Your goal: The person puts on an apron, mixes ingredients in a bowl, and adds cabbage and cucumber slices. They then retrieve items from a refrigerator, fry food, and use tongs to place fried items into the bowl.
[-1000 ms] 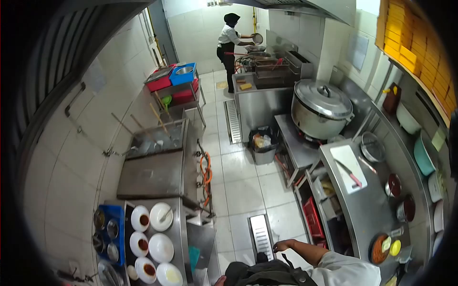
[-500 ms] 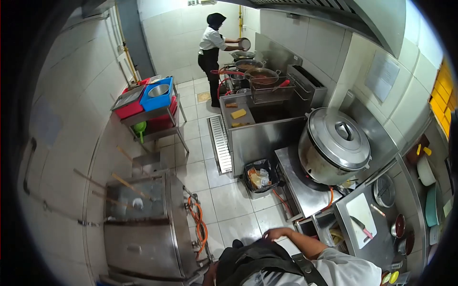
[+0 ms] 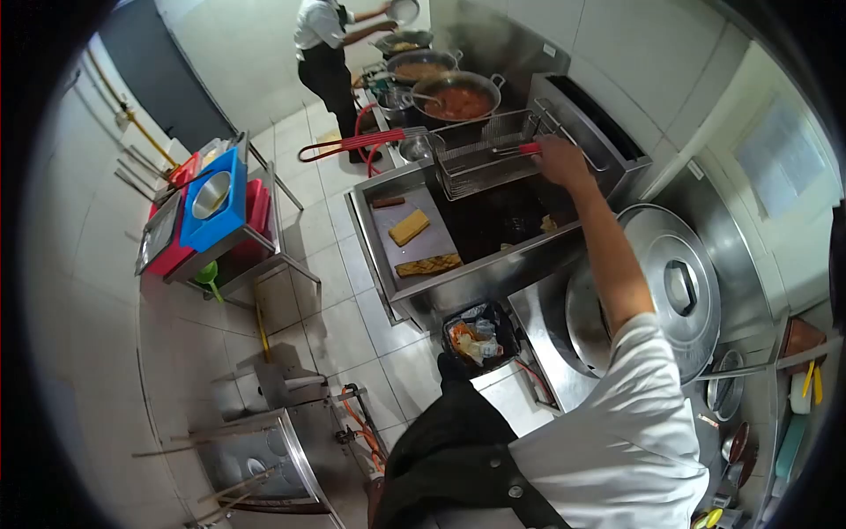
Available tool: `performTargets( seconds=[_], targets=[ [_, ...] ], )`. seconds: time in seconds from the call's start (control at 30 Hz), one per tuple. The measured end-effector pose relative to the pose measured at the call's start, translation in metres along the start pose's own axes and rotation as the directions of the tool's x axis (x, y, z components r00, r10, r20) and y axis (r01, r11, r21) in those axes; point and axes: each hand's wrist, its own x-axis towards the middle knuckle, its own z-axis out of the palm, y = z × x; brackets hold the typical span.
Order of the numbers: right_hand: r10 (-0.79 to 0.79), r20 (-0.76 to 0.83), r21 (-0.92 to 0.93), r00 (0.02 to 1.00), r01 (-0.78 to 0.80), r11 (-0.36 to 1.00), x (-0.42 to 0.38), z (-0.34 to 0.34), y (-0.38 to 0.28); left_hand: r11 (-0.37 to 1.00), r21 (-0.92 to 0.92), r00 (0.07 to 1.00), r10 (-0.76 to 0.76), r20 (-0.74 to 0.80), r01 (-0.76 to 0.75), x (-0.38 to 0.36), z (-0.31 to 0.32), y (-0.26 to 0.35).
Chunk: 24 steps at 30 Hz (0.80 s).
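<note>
My right hand (image 3: 560,163) is stretched over the fryer (image 3: 520,207), its fingers closed round the red handle (image 3: 530,149) of a metal utensil lying across a wire basket (image 3: 467,167). Dark oil fills the well below, with small pale pieces (image 3: 548,224) near its edge. On the steel tray (image 3: 392,240) beside the well lie a yellow block (image 3: 409,227), a browned slab (image 3: 428,265) and a small brown piece (image 3: 388,203). Low in the view, beside the dark apron, only a sliver of my left arm or hand (image 3: 376,499) shows; its fingers are hidden.
Another person (image 3: 324,66) stands by wide pans (image 3: 458,97) on the stove. A large lidded pot (image 3: 674,291) sits right of the fryer, a waste bin (image 3: 480,339) below. On the left are a rack with a blue tub (image 3: 211,198) and a steel tank (image 3: 304,467).
My right hand has moved from beside my body up over the fryer onto the red handle. The view has moved closer to the fryer, and more of its tray and well shows.
</note>
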Motion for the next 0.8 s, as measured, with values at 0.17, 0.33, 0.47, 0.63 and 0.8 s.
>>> performTargets(
  seconds=[0.17, 0.33, 0.47, 0.63, 0.8],
  targets=[
    [-0.054, 0.639, -0.127, 0.767, 0.174, 0.977, 0.079, 0.050, 0.013, 0.980, 0.184, 0.997, 0.075, -0.007, -0.073, 0.036, -0.001, 0.056],
    [-0.058, 0.579, 0.163, 0.813, -0.045, 0.986, 0.048, -0.008, 0.022, 0.991, 0.123, 0.997, 0.053, 0.047, -0.059, 0.083, -0.018, 0.128],
    [0.067, 0.691, 0.510, 0.719, -0.552, 0.660, -0.015, -0.115, 0.031, 0.930, -0.288, 0.974, -0.216, 0.069, 0.226, 0.093, 0.003, 0.223],
    [0.063, 0.851, 0.173, 0.522, -0.391, 0.904, -0.036, -0.071, 0.041, 0.984, -0.055, 0.982, -0.163, 0.095, 0.168, 0.125, 0.005, 0.238],
    [0.436, 0.759, -0.378, 0.483, -0.218, 0.900, -0.024, 0.076, 0.038, 0.965, -0.059, 0.963, -0.250, 0.100, 0.257, 0.143, -0.011, 0.253]
  ],
)
